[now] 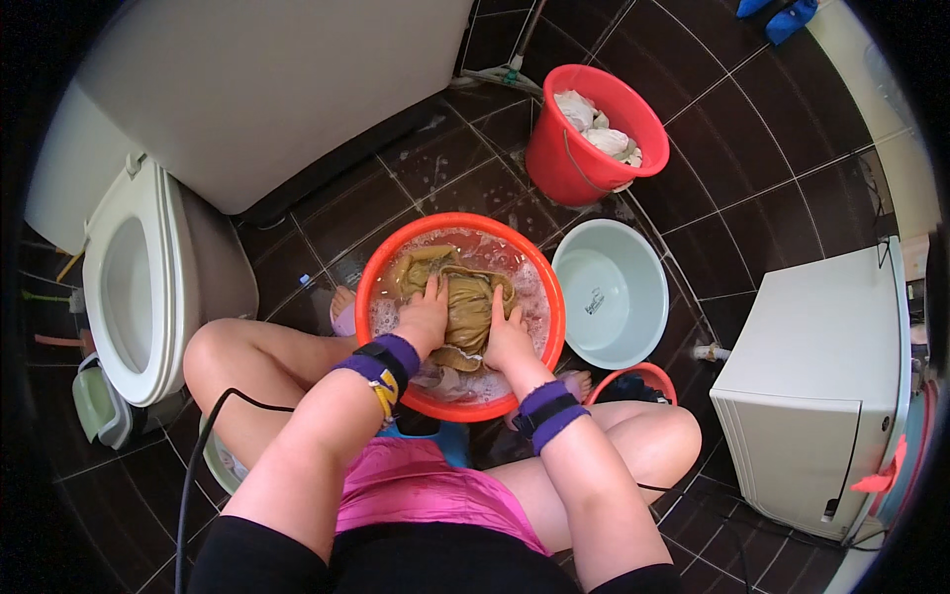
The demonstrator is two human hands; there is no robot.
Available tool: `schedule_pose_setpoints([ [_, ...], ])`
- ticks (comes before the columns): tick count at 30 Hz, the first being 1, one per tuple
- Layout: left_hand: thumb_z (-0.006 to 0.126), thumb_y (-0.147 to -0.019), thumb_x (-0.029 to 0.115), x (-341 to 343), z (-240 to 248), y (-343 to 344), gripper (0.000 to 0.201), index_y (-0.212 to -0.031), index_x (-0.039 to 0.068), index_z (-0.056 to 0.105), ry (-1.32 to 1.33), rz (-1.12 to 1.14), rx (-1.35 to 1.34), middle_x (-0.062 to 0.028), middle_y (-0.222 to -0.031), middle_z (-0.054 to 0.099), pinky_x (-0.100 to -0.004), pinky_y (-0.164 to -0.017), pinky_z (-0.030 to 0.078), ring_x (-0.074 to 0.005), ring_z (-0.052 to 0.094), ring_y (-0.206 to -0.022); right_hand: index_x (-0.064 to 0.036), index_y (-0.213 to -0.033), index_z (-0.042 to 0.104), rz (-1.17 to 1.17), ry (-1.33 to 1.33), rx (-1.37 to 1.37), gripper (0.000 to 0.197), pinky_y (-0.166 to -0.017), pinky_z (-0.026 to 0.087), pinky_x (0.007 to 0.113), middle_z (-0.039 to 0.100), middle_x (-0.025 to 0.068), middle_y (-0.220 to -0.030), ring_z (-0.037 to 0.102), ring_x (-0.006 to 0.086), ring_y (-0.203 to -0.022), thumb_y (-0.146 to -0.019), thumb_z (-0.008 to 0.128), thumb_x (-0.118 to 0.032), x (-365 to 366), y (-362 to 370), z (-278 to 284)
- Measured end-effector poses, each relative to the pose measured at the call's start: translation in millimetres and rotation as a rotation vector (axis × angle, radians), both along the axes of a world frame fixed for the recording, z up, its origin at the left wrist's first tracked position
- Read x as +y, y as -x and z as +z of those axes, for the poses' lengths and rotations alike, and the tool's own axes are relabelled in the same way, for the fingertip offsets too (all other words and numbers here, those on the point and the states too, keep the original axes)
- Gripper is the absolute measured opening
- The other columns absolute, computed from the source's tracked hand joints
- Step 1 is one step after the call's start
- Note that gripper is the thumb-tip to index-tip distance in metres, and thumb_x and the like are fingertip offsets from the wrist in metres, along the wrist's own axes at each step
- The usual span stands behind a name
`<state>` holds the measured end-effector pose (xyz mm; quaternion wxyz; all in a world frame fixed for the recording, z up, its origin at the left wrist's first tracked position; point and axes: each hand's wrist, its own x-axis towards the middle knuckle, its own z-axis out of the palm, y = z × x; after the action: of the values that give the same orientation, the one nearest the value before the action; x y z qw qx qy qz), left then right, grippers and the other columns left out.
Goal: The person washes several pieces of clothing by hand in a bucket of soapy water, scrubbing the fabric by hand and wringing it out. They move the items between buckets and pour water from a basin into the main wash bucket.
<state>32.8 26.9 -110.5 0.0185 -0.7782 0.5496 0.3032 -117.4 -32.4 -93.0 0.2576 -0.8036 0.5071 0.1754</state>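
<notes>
A wet, brownish-yellow garment (471, 309) lies bunched in soapy water inside a round red basin (557, 337). My left hand (426, 317) grips the left side of the bundle, with some fingertips showing on top of the cloth. On the other side, my right hand (508, 337) holds the fabric, its fingers pointing away from me and partly sunk in the folds. The cloth is gathered between both hands, and a pale edging shows at its near end. Foam floats around it. Fingers under the cloth are hidden.
A pale blue basin (612, 295) stands right of the red one. Behind it is a red bucket (554, 148) holding white cloths. A smaller red tub (653, 374) sits by my right knee. A toilet (163, 287) stands left, a white cabinet-like appliance (792, 366) right.
</notes>
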Motion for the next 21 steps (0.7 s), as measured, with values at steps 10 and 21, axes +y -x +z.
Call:
schedule_pose_setpoints([
  [10, 0.070, -0.068, 0.004, -16.6, -31.8, 4.7, 0.089, -0.143, 0.012, 0.024, -0.106, 0.060, 0.039, -0.0123, -0.150, 0.021, -0.0417, -0.099, 0.042, -0.0345, 0.041, -0.127, -0.0162, -0.148, 0.002, -0.004, -0.082, 0.142, 0.102, -0.099, 0.040, 0.046, 0.033, 0.0325, -0.137, 0.043, 0.0454, -0.121, -0.071, 0.068, -0.008, -15.1, -7.2, -33.7],
  [21, 0.061, -0.075, 0.008, -10.6, 1.6, -7.9, 0.077, -0.144, 0.016, 0.027, -0.280, 0.037, 0.089, -0.0099, -0.152, 0.021, -0.0423, -0.098, 0.042, -0.0342, 0.049, -0.121, -0.0153, -0.148, 0.014, -0.015, -0.091, 0.178, 0.091, -0.107, 0.031, 0.044, 0.022, 0.0232, -0.147, 0.028, 0.0390, -0.134, -0.070, 0.062, -0.010, -20.8, 11.0, -23.6],
])
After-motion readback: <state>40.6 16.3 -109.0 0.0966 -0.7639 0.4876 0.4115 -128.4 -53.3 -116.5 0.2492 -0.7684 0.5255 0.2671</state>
